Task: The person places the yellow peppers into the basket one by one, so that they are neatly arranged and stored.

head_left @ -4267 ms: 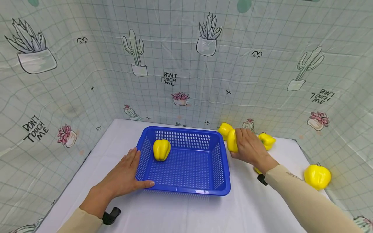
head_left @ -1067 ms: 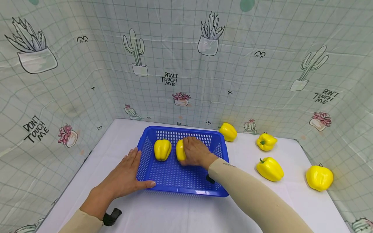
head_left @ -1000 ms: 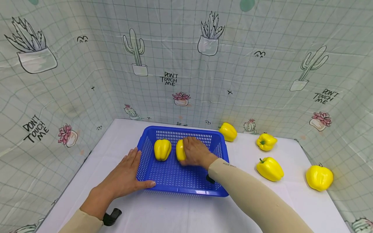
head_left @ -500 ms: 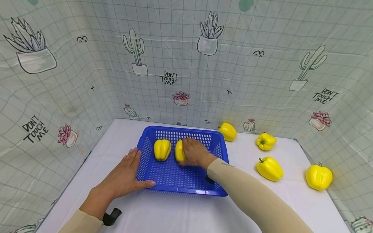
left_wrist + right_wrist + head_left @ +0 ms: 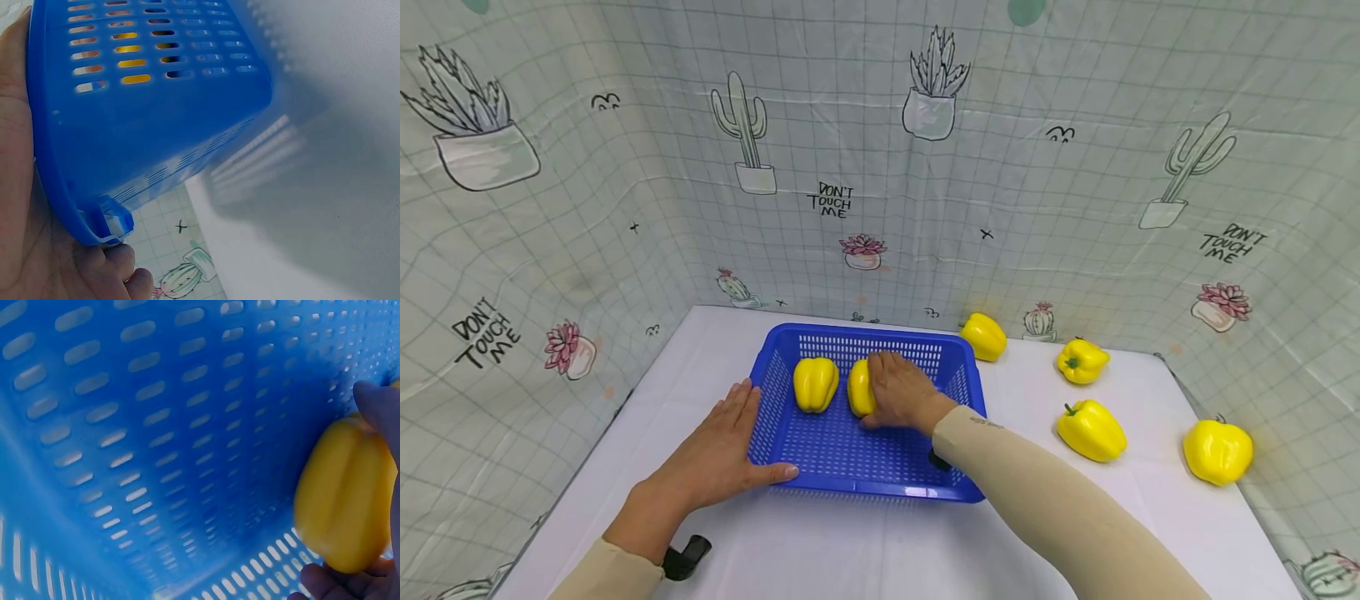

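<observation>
A blue perforated plastic basket [image 5: 880, 490] stands on the table. My left hand [image 5: 718, 450] rests on its left end, fingers extended along the rim and thumb on the front edge; the left wrist view shows the palm against the rim. Inside the basket my right hand [image 5: 901, 392] grips a yellow bell pepper [image 5: 861, 390] between thumb and fingers, low over the mesh floor. The right wrist view shows the held pepper [image 5: 344, 497] from its other side. To its left, another yellow bell pepper [image 5: 816, 385] lies in the basket.
On the white tabletop [image 5: 1022, 533], right of the basket, are several more yellow peppers: one by the back corner [image 5: 983, 337], one at the back right [image 5: 1082, 361], one nearer [image 5: 1092, 431] and one by the right edge [image 5: 1217, 452]. A patterned curtain [image 5: 880, 150] encloses the back and sides.
The right hand has carried the pepper from behind the basket's right side into its middle. Over the last second it has shifted only slightly left. The left hand has stayed on the rim.
</observation>
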### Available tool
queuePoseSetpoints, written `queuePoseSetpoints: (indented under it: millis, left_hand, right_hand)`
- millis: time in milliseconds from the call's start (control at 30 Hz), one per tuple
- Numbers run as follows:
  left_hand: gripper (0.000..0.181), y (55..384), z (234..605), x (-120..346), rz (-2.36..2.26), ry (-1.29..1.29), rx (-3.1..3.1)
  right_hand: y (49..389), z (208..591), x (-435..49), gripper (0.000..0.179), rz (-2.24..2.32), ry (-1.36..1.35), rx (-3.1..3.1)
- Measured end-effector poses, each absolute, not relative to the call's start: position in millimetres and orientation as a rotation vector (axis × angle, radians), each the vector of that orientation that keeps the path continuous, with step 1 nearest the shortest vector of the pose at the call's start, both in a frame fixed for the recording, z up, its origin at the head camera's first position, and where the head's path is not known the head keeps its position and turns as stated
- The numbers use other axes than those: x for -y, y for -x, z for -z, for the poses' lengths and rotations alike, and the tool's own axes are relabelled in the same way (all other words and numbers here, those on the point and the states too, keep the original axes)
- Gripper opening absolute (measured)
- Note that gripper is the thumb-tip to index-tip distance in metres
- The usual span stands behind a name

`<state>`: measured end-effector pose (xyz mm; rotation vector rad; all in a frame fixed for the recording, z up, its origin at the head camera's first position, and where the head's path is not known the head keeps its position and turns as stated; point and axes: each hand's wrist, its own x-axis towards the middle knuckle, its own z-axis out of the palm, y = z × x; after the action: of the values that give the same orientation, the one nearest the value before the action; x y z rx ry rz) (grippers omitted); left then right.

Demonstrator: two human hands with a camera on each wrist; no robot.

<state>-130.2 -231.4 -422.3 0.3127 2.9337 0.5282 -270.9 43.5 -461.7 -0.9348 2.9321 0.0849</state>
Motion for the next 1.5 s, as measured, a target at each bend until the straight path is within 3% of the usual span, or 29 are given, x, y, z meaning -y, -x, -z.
queuePoseSetpoints:
  millis: [300, 667, 1100, 1333, 1500]
  left_hand:
    - [0.133, 129, 421, 231, -0.528, -0.292, -2.918]
    - [0.135, 127, 421, 232, -0.517, -0.300, -2.935]
    - [0.133, 127, 420, 231, -0.518, -0.303, -2.940]
    - [0.133, 128, 418, 228, -0.518, -0.287, -2.919]
    - [0.133, 129, 418, 226, -0.515, -0.294, -2.920]
  right_hand:
    - [256, 430, -50, 0.099, -0.102, 1.014, -2.978]
    - [226, 389, -91, 0.084, 0.194, 1.146, -3.127]
    - [208, 380, -214, 0.075, -0.009, 1.084, -3.264]
    - [203, 395, -287, 0.085, -0.199, 1.070, -3.190]
    - [200, 407, -338, 0.090, -0.574, 1.254, -3.080]
